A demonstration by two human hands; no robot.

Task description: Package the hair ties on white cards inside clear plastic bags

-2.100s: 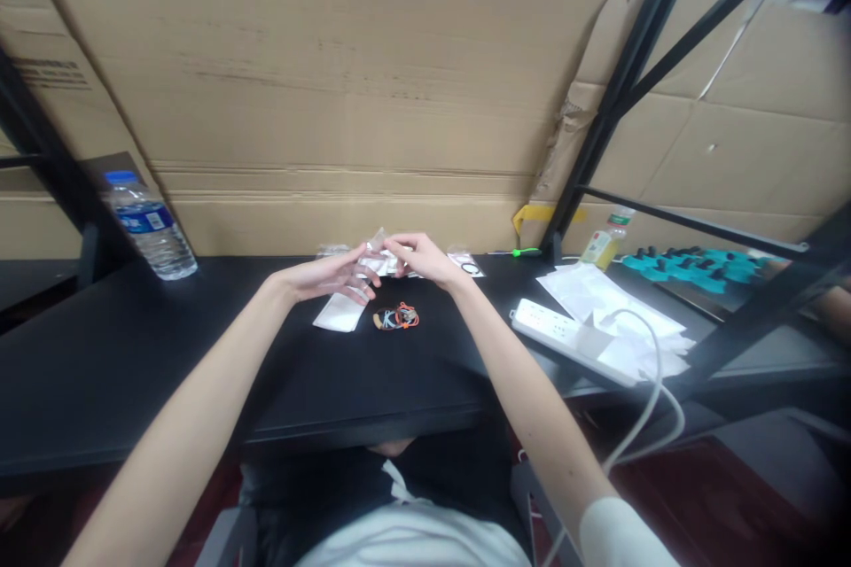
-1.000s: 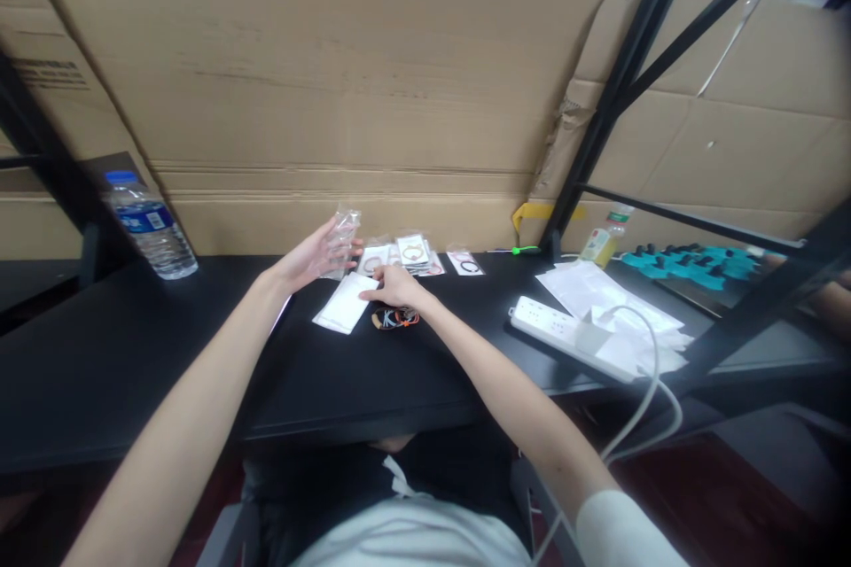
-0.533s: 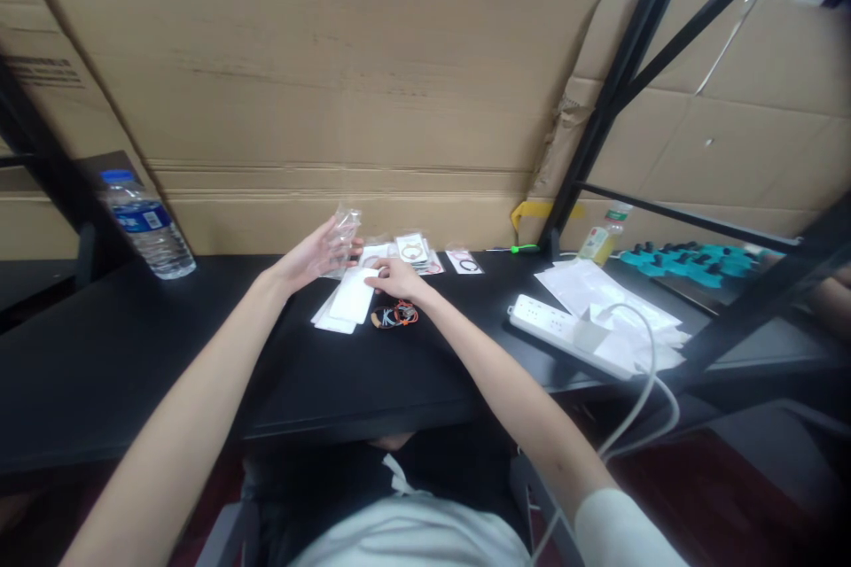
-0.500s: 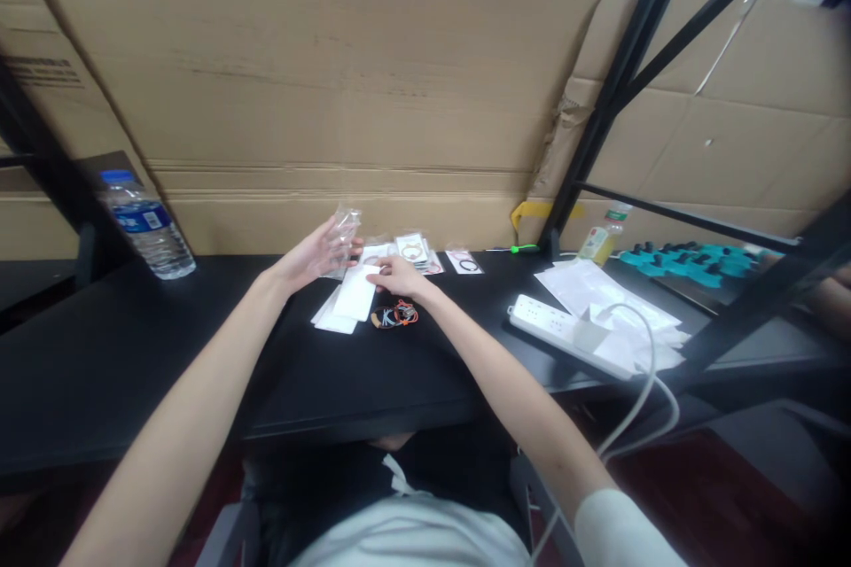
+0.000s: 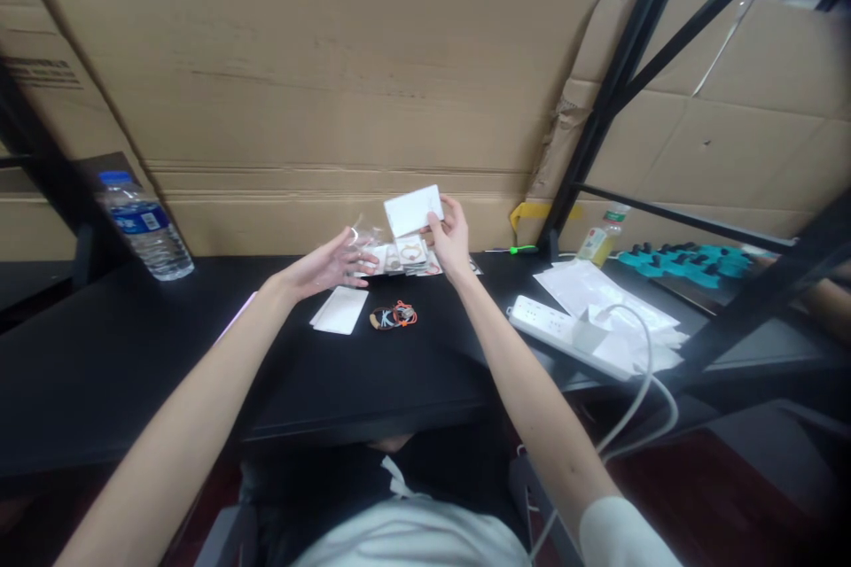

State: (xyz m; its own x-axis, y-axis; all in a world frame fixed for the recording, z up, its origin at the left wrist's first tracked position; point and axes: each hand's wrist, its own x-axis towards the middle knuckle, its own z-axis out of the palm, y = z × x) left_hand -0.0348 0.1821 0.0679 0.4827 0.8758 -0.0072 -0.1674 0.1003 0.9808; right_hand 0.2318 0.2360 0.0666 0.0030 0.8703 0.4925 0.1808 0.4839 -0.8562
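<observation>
In my right hand (image 5: 450, 236) is a white card (image 5: 410, 211), pinched at its right edge and raised above the table, tilted. My left hand (image 5: 332, 266) has a clear plastic bag (image 5: 367, 233) caught at its thumb, with the other fingers spread. Just below that hand, a small stack of white cards (image 5: 339, 311) lies on the black table. Beside the stack sits a little bunch of bracelets (image 5: 394, 315), brown, blue and orange. Behind, partly covered by my hands, are several bracelets packed on cards (image 5: 411, 252).
A water bottle (image 5: 147, 227) stands at the left and a drink bottle (image 5: 602, 235) at the right. A white power strip (image 5: 565, 332) with a cable lies by some white sheets (image 5: 608, 297). Cardboard (image 5: 332, 89) walls the back; a green screwdriver (image 5: 523, 250) rests near it.
My right hand has lifted a white card from the stack, up and to the right. My left hand, with the plastic bag, has moved a little lower and to the right.
</observation>
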